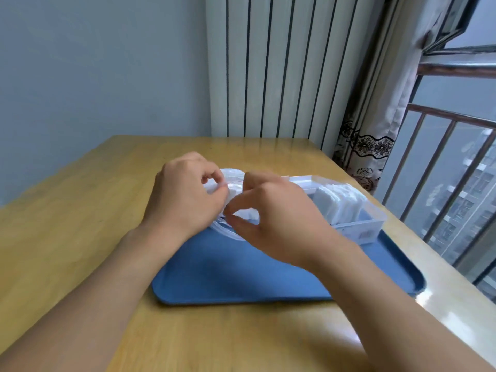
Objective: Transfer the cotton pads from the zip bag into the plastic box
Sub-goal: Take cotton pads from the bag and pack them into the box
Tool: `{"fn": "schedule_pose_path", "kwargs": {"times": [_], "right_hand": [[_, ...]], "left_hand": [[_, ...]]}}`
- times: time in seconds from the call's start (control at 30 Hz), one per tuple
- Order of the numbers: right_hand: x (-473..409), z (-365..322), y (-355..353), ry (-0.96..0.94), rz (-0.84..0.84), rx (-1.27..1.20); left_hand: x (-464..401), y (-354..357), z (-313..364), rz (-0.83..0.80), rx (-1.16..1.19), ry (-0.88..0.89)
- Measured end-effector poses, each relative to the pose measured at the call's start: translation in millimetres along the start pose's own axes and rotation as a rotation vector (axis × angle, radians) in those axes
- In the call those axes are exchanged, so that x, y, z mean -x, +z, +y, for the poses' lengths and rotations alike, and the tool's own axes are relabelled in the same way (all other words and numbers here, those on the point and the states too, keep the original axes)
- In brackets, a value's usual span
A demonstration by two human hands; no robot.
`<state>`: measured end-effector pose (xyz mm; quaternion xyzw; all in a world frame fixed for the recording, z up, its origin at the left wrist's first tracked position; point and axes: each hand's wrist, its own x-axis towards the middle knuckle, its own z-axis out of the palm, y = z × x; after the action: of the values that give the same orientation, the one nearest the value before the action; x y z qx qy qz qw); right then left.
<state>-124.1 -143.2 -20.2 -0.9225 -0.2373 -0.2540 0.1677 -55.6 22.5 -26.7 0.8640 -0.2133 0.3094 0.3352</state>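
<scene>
Clear zip bag (233, 181), far left on the tray, mouth pulled open, red seal line visible; contents white, mostly hidden. Clear plastic box (359, 229) sits upright at right, open-topped, just beside the bag. White cotton pads (338, 201) stand on edge inside it, packed together.

Both bare forearms reach forward, converging. The left hand (185, 200) and right hand (279, 224) meet with fingers curled, pinching.

No legible text; label on plastic box (362, 232) blurred.
</scene>
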Motion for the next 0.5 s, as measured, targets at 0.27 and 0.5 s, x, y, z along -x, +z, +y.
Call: {"fn": "schedule_pose_path", "kwargs": {"times": [0.27, 0.5], "right_hand": [[-6, 14, 22, 0.206, 0.31, 0.434], [-9, 16, 31, 0.257, 0.17, 0.299]], "left_hand": [[1, 8, 4, -0.016, 0.282, -0.245], [2, 13, 4, 0.023, 0.29, -0.156]]}}
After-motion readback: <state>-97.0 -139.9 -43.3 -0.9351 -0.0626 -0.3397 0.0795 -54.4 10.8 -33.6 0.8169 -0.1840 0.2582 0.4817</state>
